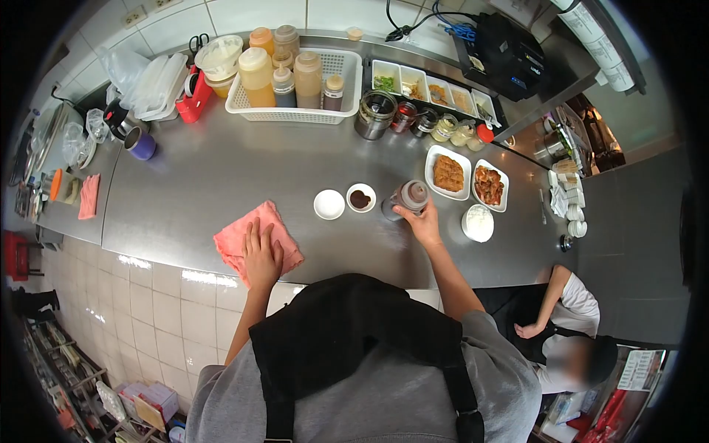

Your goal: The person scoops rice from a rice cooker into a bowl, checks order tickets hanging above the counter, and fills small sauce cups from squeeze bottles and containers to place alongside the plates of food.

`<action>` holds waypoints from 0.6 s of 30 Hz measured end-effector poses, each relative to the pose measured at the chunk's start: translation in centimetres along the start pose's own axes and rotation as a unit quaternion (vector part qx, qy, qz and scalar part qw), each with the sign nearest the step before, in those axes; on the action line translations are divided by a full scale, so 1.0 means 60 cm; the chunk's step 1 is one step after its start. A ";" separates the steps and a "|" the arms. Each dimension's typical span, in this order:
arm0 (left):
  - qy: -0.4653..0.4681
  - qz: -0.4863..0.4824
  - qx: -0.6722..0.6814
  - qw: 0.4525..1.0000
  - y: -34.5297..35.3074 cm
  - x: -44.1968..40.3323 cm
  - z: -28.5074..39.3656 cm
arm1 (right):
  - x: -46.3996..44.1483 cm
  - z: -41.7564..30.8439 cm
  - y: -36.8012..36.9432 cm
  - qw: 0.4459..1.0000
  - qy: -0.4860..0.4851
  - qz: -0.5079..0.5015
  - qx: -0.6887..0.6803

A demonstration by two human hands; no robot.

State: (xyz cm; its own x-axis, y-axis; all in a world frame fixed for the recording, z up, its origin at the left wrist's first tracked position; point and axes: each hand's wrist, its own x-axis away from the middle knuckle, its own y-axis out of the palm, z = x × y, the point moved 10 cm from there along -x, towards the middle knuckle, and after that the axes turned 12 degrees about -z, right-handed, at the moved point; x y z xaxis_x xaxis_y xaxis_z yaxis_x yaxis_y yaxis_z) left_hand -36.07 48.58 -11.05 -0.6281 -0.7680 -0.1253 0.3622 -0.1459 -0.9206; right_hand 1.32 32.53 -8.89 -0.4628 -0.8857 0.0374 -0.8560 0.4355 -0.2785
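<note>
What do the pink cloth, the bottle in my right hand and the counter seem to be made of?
Pink cloth: soft fabric, perhaps terry or microfibre; it looks matte and lies in loose folds.
Bottle: probably smooth plastic, since it looks translucent with a slight shine.
Counter: most likely stainless steel, judging by its grey, satin sheen and blurred reflections.

Work surface: long, flat counter of grey stainless steel (185,177). Placed along rear edge: rectangular white perforated plastic basket (288,114); to the right, large wide-mouthed cylindrical jar (374,124) and row of small glass jars (444,128). Standing at rear left: purple cylindrical cup (139,144). Laid at front edge, left of centre: creased pink fabric cloth (231,241). Set near centre, side by side: two small round white dishes (329,205). Arranged at right: two white rounded-square dishes (452,196), just beside each other; in front, round white bowl (474,237).
</note>
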 end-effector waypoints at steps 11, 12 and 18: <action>0.003 -0.001 0.004 1.000 -0.002 0.000 0.003 | 0.010 -0.010 0.017 1.000 0.019 -0.004 -0.011; 0.004 0.000 0.005 1.000 -0.002 0.000 0.004 | 0.005 -0.002 0.016 1.000 0.022 -0.002 -0.005; -0.003 -0.005 0.010 1.000 0.000 0.002 -0.001 | 0.000 -0.091 0.023 0.953 -0.063 0.026 0.296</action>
State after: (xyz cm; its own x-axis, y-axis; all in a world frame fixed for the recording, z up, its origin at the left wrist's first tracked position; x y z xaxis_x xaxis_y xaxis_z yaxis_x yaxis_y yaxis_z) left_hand -36.19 48.54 -11.08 -0.6276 -0.7703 -0.1128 0.3690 -0.1668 -0.9143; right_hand -1.13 34.00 -4.01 -0.4375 -0.8941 -0.0957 -0.5357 0.3447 -0.7709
